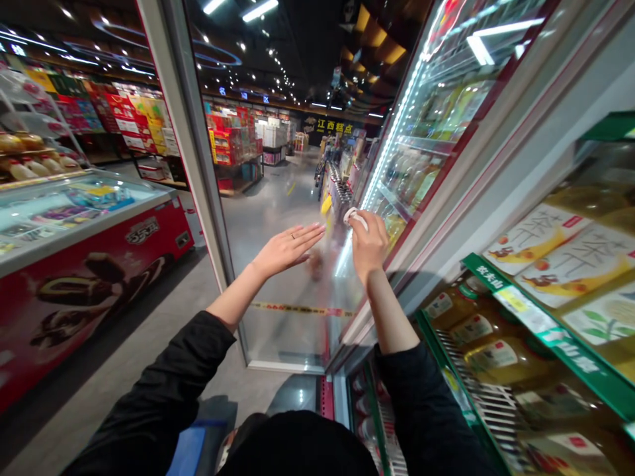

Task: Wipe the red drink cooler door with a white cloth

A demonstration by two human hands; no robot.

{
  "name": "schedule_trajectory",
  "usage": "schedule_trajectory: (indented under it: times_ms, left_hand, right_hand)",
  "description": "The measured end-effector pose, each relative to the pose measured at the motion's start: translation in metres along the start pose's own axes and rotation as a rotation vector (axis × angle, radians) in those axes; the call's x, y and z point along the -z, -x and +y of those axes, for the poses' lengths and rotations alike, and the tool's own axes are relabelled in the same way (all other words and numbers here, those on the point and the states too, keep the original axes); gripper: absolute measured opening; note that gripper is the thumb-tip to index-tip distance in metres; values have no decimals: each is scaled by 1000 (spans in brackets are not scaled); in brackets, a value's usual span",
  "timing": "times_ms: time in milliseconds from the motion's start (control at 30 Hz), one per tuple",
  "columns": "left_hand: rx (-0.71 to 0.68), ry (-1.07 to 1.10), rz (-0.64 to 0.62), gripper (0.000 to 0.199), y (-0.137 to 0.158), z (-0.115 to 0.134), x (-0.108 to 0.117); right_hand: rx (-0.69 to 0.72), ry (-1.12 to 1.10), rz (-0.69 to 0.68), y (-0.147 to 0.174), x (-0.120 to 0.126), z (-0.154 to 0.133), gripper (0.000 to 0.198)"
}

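A glass fridge door [278,340] stands swung out in front of me, with the shop floor visible through it. My right hand [371,246] is closed around a small crumpled white cloth [350,215], held up close to the glass near the hinge side. Part of the cloth is hidden inside the fingers. To the left of it, my left hand [288,250] is stretched flat with straight fingers and nothing in it. Its fingertips point toward the cloth, a short gap away. Whether either hand touches the glass I cannot tell.
On my right, fridge shelves [540,324] with green price rails hold bottles of yellowish juice [496,354] and cartons [538,238]. A red chest freezer [99,277] stands at the left. Behind the glass are stacked red boxes [231,142]. Something blue [186,449] is low by my body.
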State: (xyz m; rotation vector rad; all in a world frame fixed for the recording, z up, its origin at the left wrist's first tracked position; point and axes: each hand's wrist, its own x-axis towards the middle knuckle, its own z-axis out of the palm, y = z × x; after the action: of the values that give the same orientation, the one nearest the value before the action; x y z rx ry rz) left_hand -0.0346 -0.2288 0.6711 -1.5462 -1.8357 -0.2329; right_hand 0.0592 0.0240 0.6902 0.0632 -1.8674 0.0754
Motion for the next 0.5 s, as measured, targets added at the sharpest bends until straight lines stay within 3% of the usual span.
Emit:
schedule_trajectory:
  times_ms: [167, 367, 500]
  left_hand:
    - [69, -76, -24, 63, 44, -32, 28]
    - [34, -83, -189, 53, 78, -72, 54]
    - [-48, -71, -183, 53, 90, -81, 58]
  right_hand:
    - [-73, -4, 76, 2, -5, -7, 33]
    - [-15, -20, 41, 13, -17, -39, 34]
    - [16, -19, 73, 4, -17, -40, 32]
